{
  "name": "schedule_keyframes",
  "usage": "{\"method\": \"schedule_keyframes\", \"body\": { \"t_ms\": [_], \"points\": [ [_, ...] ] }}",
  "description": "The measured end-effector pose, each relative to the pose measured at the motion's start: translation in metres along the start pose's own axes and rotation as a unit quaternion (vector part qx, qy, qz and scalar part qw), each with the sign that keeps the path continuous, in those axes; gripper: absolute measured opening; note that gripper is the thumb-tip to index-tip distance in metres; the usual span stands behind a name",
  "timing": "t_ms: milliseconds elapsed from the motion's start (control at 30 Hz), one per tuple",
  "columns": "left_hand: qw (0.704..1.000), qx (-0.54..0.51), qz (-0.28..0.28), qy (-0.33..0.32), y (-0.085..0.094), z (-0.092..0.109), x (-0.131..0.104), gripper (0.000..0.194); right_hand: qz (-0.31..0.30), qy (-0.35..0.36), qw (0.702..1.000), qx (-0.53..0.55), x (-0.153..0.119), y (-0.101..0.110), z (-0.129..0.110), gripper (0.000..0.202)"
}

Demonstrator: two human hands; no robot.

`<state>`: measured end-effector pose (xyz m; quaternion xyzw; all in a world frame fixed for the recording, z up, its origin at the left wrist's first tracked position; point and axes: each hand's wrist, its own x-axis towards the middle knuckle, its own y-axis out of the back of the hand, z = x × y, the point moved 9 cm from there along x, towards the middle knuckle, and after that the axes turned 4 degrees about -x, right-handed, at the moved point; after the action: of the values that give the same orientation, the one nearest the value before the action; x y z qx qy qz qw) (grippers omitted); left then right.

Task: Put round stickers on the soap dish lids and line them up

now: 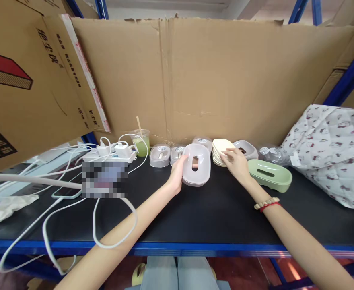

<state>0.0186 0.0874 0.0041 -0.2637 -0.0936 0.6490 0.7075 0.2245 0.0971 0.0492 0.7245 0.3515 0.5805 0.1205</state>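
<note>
My left hand is closed on the left rim of a grey plastic dish, oval with a slot through its middle. The dish is tilted up above the black table, its inside facing me. My right hand has its fingers closed on the right edge of a stack of cream oval trays; whether it grips one or more is hard to see. Beside that wrist lies a green slotted dish. Another grey slotted dish sits behind the right hand.
Several lidded grey boxes with round stickers line the cardboard wall. A cup of green drink stands at their left. White cables, a power strip and a phone fill the left side. A patterned bag rests at right.
</note>
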Motion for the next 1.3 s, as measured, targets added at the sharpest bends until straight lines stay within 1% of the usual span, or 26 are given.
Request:
{"method": "schedule_keyframes", "body": {
  "t_ms": [67, 133, 233, 300, 367, 467, 533, 567, 600, 633, 667, 700, 733, 767, 833, 867, 900, 933, 967, 1033, 1100, 1133, 1167, 1200, 1233, 1300],
  "points": [
    [1.000, -0.002, -0.005, 0.001, -0.003, 0.001, -0.002, 0.029, 0.002, 0.000, 1.000, 0.006, 0.001, 0.004, -0.002, 0.032],
    [1.000, -0.010, -0.003, -0.004, -0.003, 0.004, -0.003, 0.031, 0.017, 0.000, 1.000, 0.004, 0.002, 0.012, -0.005, 0.033],
    [0.999, -0.030, 0.013, -0.018, 0.001, 0.009, -0.002, 0.035, 0.079, 0.028, 0.996, 0.011, 0.002, 0.031, -0.017, 0.036],
    [0.998, -0.048, 0.025, -0.034, 0.004, 0.013, 0.000, 0.037, 0.124, 0.083, 0.988, 0.032, -0.002, 0.042, -0.036, 0.033],
    [0.996, -0.068, 0.031, -0.049, 0.005, 0.015, 0.001, 0.037, 0.139, 0.163, 0.975, 0.063, -0.010, 0.047, -0.064, 0.025],
    [0.994, -0.094, 0.032, -0.055, 0.005, 0.015, 0.003, 0.035, 0.110, 0.287, 0.945, 0.116, -0.029, 0.045, -0.110, 0.012],
    [0.994, -0.098, 0.016, -0.033, 0.001, 0.012, 0.003, 0.034, 0.084, 0.328, 0.926, 0.164, -0.040, 0.043, -0.130, 0.006],
    [0.995, -0.095, 0.007, -0.021, -0.001, 0.010, 0.004, 0.033, 0.076, 0.327, 0.922, 0.192, -0.042, 0.043, -0.134, 0.003],
    [0.996, -0.091, 0.002, -0.014, -0.001, 0.009, 0.004, 0.031, 0.074, 0.309, 0.922, 0.221, -0.042, 0.045, -0.134, 0.001],
    [0.996, -0.088, 0.002, -0.013, -0.001, 0.010, 0.004, 0.030, 0.079, 0.271, 0.926, 0.251, -0.040, 0.046, -0.129, 0.003],
    [0.996, -0.083, 0.007, -0.020, 0.001, 0.010, 0.004, 0.028, 0.086, 0.216, 0.930, 0.284, -0.035, 0.047, -0.119, 0.005],
    [0.996, -0.078, 0.014, -0.032, 0.002, 0.012, 0.004, 0.028, 0.088, 0.145, 0.933, 0.319, -0.030, 0.046, -0.106, 0.008],
    [0.997, -0.069, 0.018, -0.043, 0.004, 0.013, 0.004, 0.028, 0.078, 0.062, 0.930, 0.355, -0.025, 0.041, -0.090, 0.016],
    [0.997, -0.059, 0.018, -0.052, 0.004, 0.013, 0.004, 0.029, 0.051, -0.025, 0.918, 0.392, -0.021, 0.032, -0.076, 0.029],
    [0.998, -0.034, 0.009, -0.061, 0.003, 0.011, 0.002, 0.032, -0.052, -0.181, 0.872, 0.452, -0.022, 0.004, -0.059, 0.061],
    [0.998, -0.020, 0.005, -0.062, 0.002, 0.009, 0.002, 0.034, -0.109, -0.238, 0.844, 0.468, -0.026, -0.009, -0.056, 0.072],
    [0.998, -0.007, 0.001, -0.061, 0.001, 0.008, 0.001, 0.036, -0.153, -0.279, 0.819, 0.477, -0.030, -0.018, -0.056, 0.077],
    [0.998, 0.004, -0.003, -0.059, 0.000, 0.007, 0.001, 0.036, -0.184, -0.304, 0.801, 0.482, -0.033, -0.024, -0.058, 0.078],
    [0.998, 0.012, -0.005, -0.058, 0.000, 0.006, 0.000, 0.035, -0.200, -0.316, 0.789, 0.487, -0.035, -0.026, -0.060, 0.074],
    [0.998, 0.018, 0.002, -0.062, 0.002, 0.007, 0.001, 0.030, -0.214, -0.315, 0.779, 0.498, -0.037, -0.028, -0.065, 0.066],
    [0.997, 0.018, 0.021, -0.071, 0.005, 0.010, 0.002, 0.026, -0.228, -0.299, 0.782, 0.498, -0.038, -0.028, -0.070, 0.061],
    [0.997, 0.017, 0.032, -0.075, 0.007, 0.011, 0.002, 0.024, -0.238, -0.288, 0.788, 0.489, -0.038, -0.028, -0.071, 0.058],
    [0.996, 0.016, 0.040, -0.075, 0.008, 0.012, 0.002, 0.022, -0.246, -0.276, 0.799, 0.474, -0.037, -0.028, -0.071, 0.054],
    [0.996, 0.015, 0.044, -0.070, 0.008, 0.011, 0.002, 0.020, -0.245, -0.260, 0.816, 0.453, -0.033, -0.025, -0.067, 0.051],
    [0.997, 0.015, 0.044, -0.061, 0.006, 0.009, 0.002, 0.019, -0.230, -0.242, 0.841, 0.425, -0.026, -0.019, -0.061, 0.047],
    [0.999, 0.020, 0.039, -0.029, 0.003, 0.002, 0.000, 0.018, -0.154, -0.203, 0.908, 0.332, -0.007, 0.003, -0.037, 0.039]
  ]
}}
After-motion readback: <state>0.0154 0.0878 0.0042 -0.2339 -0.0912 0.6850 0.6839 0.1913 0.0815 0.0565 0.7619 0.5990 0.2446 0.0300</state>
